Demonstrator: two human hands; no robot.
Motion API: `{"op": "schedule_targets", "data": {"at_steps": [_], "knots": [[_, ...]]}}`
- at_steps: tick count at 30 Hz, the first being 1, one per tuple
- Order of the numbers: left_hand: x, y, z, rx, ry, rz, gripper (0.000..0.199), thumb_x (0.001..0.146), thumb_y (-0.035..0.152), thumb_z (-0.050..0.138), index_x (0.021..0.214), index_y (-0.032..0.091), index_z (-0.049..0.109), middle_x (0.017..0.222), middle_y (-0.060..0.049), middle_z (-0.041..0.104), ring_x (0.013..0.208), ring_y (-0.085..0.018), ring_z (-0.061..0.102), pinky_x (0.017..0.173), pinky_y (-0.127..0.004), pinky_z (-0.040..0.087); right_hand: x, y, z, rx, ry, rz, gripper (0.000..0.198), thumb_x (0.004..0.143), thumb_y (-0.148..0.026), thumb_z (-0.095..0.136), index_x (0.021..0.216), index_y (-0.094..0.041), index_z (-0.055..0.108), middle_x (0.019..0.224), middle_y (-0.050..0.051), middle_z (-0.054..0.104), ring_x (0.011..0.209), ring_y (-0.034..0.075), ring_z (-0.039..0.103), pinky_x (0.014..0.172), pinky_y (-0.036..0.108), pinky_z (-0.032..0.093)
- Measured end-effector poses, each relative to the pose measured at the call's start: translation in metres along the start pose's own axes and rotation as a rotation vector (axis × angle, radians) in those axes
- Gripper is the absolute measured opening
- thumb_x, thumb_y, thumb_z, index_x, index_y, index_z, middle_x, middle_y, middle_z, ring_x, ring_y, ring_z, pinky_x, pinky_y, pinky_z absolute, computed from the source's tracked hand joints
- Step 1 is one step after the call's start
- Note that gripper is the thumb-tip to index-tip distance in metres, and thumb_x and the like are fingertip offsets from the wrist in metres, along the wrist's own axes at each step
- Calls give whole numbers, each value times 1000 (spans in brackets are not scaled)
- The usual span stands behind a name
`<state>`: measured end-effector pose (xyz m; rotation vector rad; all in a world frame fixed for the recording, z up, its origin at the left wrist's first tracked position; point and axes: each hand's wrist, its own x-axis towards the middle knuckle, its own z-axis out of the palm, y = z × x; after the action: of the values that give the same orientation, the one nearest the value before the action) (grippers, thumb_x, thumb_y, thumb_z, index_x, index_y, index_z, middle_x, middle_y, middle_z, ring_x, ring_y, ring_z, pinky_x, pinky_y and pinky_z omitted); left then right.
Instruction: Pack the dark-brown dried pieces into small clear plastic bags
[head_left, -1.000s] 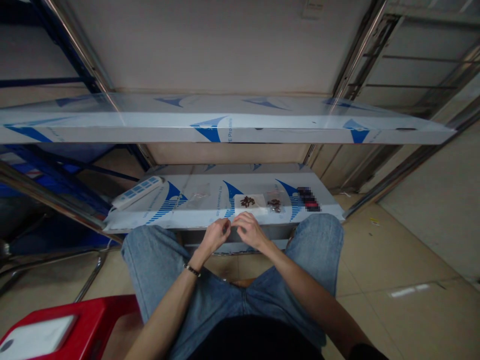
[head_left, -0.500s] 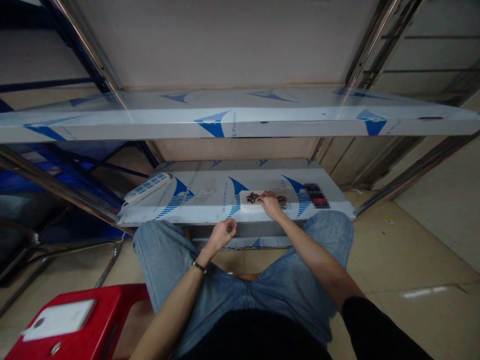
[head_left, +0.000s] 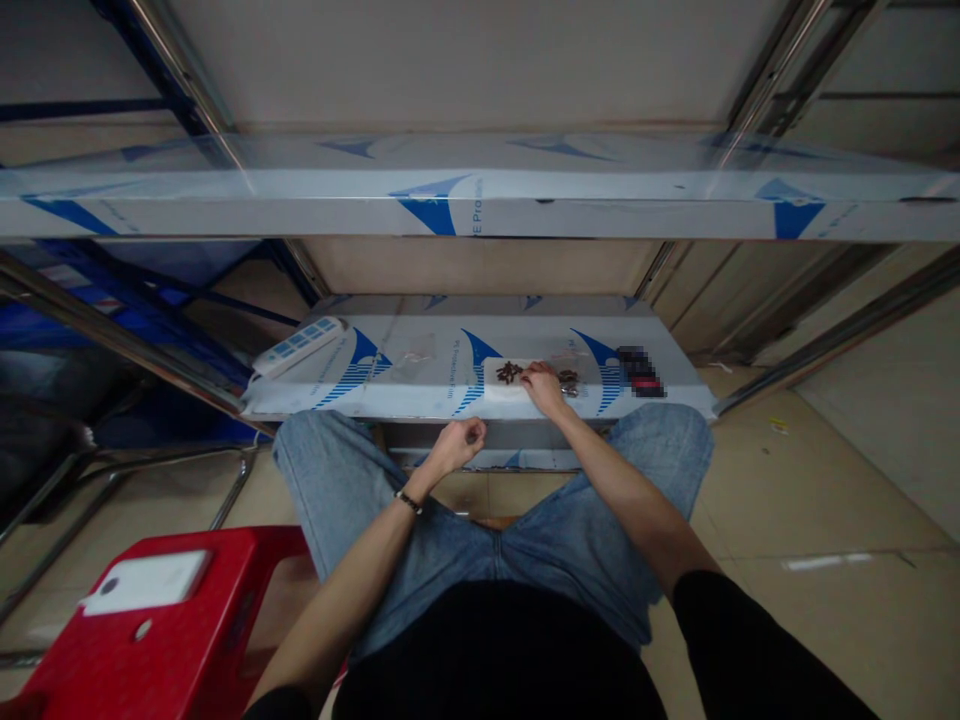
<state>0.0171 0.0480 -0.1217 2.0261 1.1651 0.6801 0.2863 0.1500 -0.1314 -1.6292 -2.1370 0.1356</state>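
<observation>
My right hand (head_left: 543, 388) rests over a white tray or sheet (head_left: 495, 392) on the lower shelf, its fingers pinched together. What they hold, if anything, is too small to make out. Just left of the fingertips lies a pile of small dark brown pieces (head_left: 509, 373). A second group of small brown and shiny pieces (head_left: 568, 381) lies right of the hand, partly in a clear bag or wrap. In front of the shelf edge, above my lap, my left hand (head_left: 456, 446) is closed with curled fingers. Its contents are hidden.
A white power strip (head_left: 300, 346) lies at the shelf's left end, a blurred-out dark and red object (head_left: 641, 372) at its right. An upper film-covered shelf (head_left: 315, 212) crosses ahead. On a red stool (head_left: 225, 590) at lower left is a white device (head_left: 154, 581).
The view has tilted downward slightly, so the shelves sit higher in it. My left hand has moved a little right. My right hand stays near the brown pieces.
</observation>
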Motion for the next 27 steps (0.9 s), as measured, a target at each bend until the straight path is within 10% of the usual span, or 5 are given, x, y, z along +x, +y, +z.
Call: {"op": "schedule_targets", "data": {"at_steps": [8, 27], "knots": [[8, 8, 4, -245, 17, 24, 8, 73, 13, 58, 80, 15, 63, 73, 0, 64, 65, -12, 55, 66, -24, 43, -9, -53, -32, 288, 202, -111, 17, 99, -24, 55, 101, -19, 71, 101, 11, 72, 101, 26, 62, 94, 39, 46], [19, 22, 0, -529, 125, -7, 18, 74, 23, 68, 88, 11, 67, 87, -6, 71, 83, -19, 64, 79, -29, 52, -66, -133, -30, 595, 67, -323, 16, 99, -23, 57, 104, -24, 73, 99, 7, 69, 97, 22, 63, 88, 36, 52]]}}
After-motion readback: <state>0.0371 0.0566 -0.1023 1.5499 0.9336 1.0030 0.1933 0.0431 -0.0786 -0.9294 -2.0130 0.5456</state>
